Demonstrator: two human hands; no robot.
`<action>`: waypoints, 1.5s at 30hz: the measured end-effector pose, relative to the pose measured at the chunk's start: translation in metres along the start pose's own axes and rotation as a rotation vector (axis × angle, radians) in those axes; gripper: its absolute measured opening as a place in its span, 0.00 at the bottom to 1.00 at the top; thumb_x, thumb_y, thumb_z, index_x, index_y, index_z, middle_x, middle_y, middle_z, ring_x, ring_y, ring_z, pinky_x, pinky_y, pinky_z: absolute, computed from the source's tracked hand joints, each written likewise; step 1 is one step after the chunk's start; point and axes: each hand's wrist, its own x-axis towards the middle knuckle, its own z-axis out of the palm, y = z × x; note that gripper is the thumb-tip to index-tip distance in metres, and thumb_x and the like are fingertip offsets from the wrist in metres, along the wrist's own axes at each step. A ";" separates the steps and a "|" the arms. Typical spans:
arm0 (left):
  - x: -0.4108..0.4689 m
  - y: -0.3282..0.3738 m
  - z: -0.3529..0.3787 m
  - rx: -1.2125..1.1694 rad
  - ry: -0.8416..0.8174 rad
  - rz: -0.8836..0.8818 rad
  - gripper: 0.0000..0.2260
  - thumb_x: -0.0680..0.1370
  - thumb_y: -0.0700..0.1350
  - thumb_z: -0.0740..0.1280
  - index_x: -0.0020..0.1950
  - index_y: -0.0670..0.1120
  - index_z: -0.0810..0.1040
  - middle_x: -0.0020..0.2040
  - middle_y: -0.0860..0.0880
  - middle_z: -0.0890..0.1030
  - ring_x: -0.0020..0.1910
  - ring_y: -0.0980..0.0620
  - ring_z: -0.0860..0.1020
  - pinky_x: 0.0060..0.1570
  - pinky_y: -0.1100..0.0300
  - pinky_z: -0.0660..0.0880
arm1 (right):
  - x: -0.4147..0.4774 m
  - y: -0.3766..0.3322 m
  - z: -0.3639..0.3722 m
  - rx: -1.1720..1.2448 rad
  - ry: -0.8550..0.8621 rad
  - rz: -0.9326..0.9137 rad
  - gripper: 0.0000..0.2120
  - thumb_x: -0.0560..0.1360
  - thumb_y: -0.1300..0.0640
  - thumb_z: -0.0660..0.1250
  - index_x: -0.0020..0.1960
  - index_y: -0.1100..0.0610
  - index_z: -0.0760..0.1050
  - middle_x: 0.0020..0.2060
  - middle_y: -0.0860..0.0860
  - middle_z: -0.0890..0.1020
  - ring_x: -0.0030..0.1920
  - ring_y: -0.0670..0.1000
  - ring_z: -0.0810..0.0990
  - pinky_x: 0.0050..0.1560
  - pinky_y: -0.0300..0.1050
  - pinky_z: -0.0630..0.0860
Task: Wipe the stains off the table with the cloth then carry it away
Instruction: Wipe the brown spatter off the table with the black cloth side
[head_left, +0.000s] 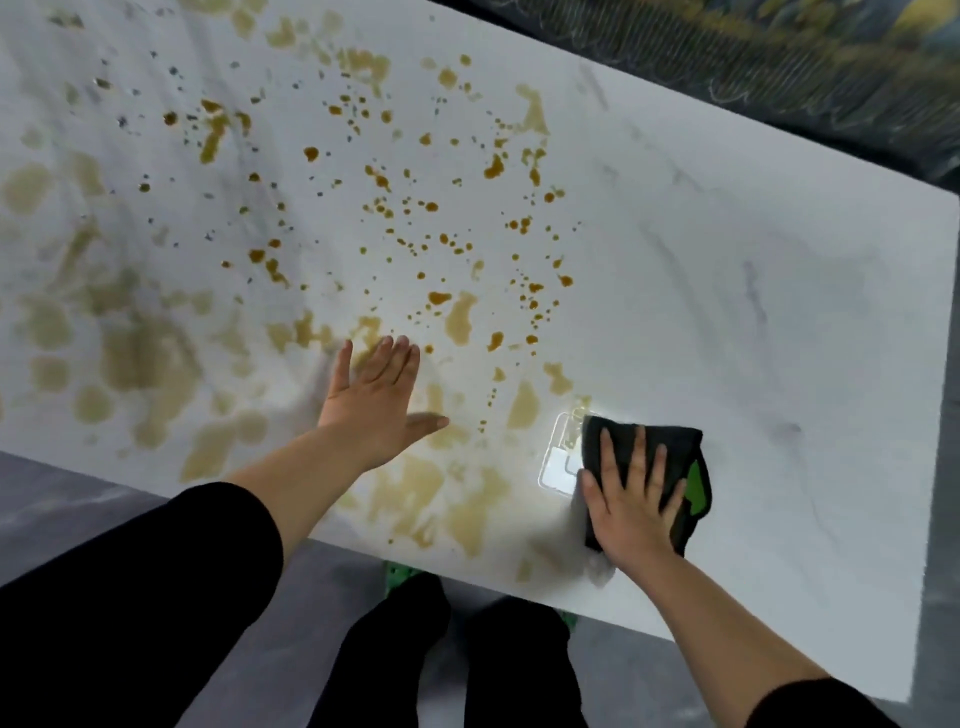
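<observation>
A white marbled table (779, 312) fills most of the view. Brown stains (436, 299) are scattered over its left and middle parts: small dark drops toward the far edge, and wider pale smears toward the near edge. The right end of the table is clean.

The cloth (670, 447) lies on the table close to the near edge, just right of the last pale smears. It is black and folded, with a green patch showing on its right side. The right hand (631, 512) lies flat on top of it, fingers straight and spread, palm down and pressing the cloth to the surface; nothing is curled round it. A bright patch of glare (558, 457) sits on the table just beside the cloth's left edge.

The left hand (374, 405) is open over the smeared area near the near edge, fingers straight and together, thumb out to the side. It holds nothing, and whether the palm touches the table is hard to tell (a faint shadow lies beside it).

Both arms wear black sleeves (171, 587). Below the near edge there is grey floor (62, 499), and beyond the far corner a dark patterned rug (779, 57).
</observation>
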 end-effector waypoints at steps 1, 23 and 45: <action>0.000 -0.001 0.001 0.004 0.002 0.008 0.43 0.74 0.73 0.41 0.78 0.47 0.33 0.78 0.50 0.34 0.75 0.54 0.32 0.70 0.43 0.28 | -0.012 -0.008 0.010 -0.012 -0.029 -0.047 0.27 0.75 0.34 0.33 0.66 0.35 0.19 0.69 0.46 0.21 0.69 0.52 0.19 0.68 0.63 0.27; 0.004 -0.002 -0.007 0.098 -0.047 0.023 0.45 0.74 0.74 0.47 0.78 0.47 0.34 0.79 0.50 0.35 0.76 0.53 0.33 0.70 0.44 0.28 | 0.002 -0.059 0.009 -0.059 0.014 -0.317 0.25 0.77 0.35 0.33 0.66 0.33 0.20 0.67 0.44 0.20 0.66 0.51 0.16 0.62 0.61 0.18; 0.003 0.002 -0.012 0.070 -0.071 0.031 0.47 0.74 0.72 0.53 0.78 0.46 0.35 0.79 0.48 0.35 0.77 0.51 0.36 0.72 0.46 0.33 | 0.027 -0.087 -0.003 -0.066 0.079 -0.383 0.25 0.78 0.37 0.34 0.68 0.34 0.23 0.69 0.45 0.22 0.67 0.52 0.18 0.64 0.61 0.20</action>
